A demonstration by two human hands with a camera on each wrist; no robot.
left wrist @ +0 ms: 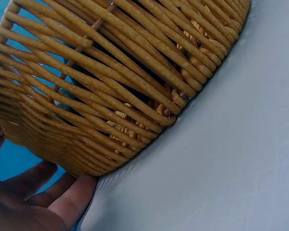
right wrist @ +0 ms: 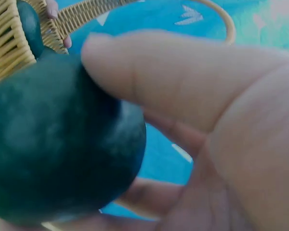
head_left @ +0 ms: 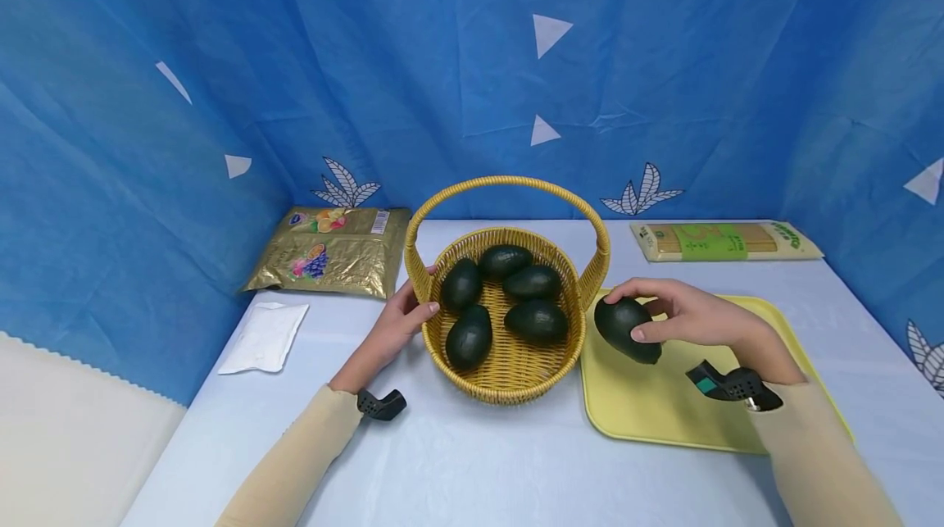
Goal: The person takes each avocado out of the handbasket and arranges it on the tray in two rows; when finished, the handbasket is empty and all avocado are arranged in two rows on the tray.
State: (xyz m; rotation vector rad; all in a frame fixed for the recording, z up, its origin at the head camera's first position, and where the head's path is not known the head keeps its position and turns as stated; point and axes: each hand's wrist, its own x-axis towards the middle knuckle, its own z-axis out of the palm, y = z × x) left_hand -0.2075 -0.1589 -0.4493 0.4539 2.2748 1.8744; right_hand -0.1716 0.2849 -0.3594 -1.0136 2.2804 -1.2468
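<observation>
A round yellow wicker basket (head_left: 509,394) with a tall arched handle stands in the middle of the table. Several dark green avocados (head_left: 536,322) lie inside it. At the basket's left side my left hand (head_left: 401,318) holds it, thumb at the rim; the left wrist view has its fingers (left wrist: 74,199) against the woven wall. My right hand (head_left: 682,311) grips another avocado (head_left: 623,329) between thumb and fingers, just right of the basket and above the yellow tray (head_left: 627,420). Up close in the right wrist view, that avocado (right wrist: 62,144) hides part of the fingers.
Behind my left hand lies a gold foil bag (head_left: 339,252) with fruit pictures, and a small white packet (head_left: 265,337) is in front of it. A pack of noodles (head_left: 726,242) lies at the back right. Blue curtain (head_left: 472,84) borders the table's back and sides.
</observation>
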